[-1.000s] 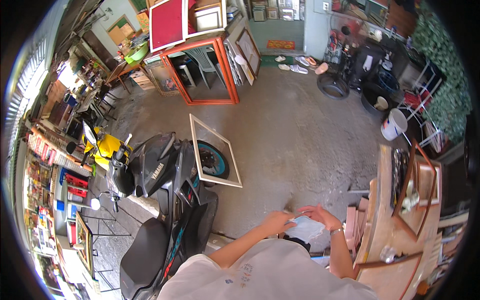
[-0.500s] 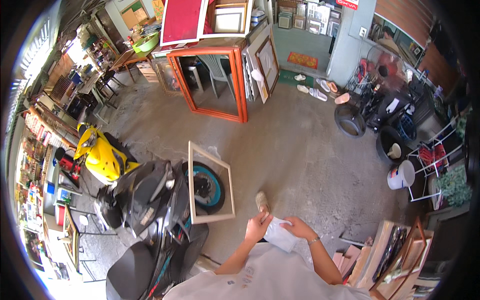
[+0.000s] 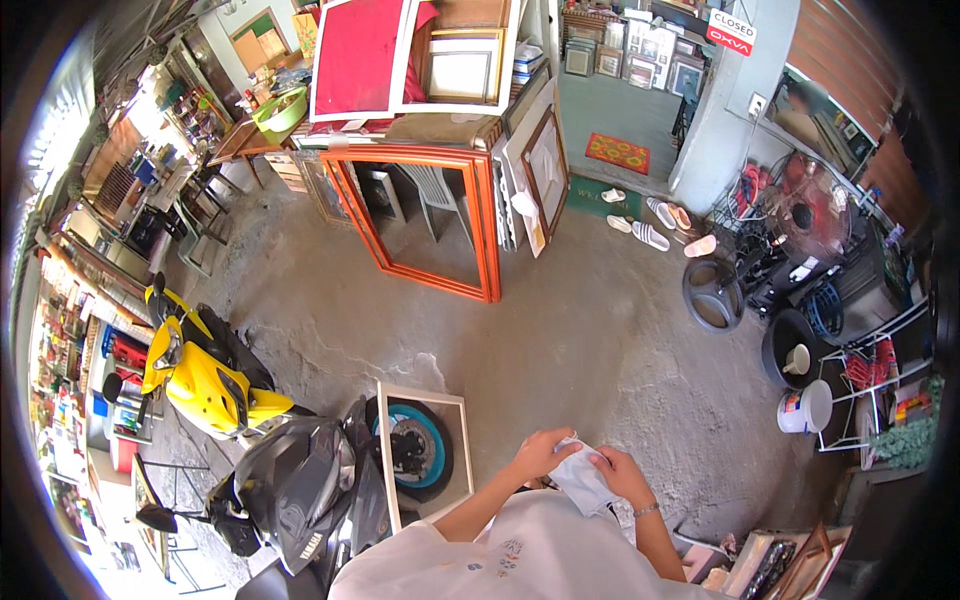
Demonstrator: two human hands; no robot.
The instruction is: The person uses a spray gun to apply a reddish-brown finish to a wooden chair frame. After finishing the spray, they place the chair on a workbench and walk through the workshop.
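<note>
In front of my torso, both hands are closed on a thin white piece of cloth or paper [image 3: 583,480]; its exact kind I cannot make out. My left hand [image 3: 543,453] pinches its upper left edge. At the right edge, my right hand [image 3: 624,476] grips it, with a bracelet on that wrist. The white piece hangs creased between them, close to my white shirt [image 3: 520,545]. To the left of my hands, a light wooden frame [image 3: 466,430] stands against the front wheel [image 3: 440,455] of a grey motorbike [image 3: 300,480].
A yellow scooter [image 3: 205,390] stands left. Ahead, a large orange frame [image 3: 487,230] leans on a loaded table. Slippers [image 3: 650,237] lie by the doorway. On the right are a fan [image 3: 805,215], black basins [image 3: 785,345] and a white bucket [image 3: 805,408]. More frames [image 3: 790,565] stand lower right.
The view has tilted up, so the scene sits lower. My hands have drawn closer together, and the white piece looks more bunched. The foot seen earlier is now out of sight.
</note>
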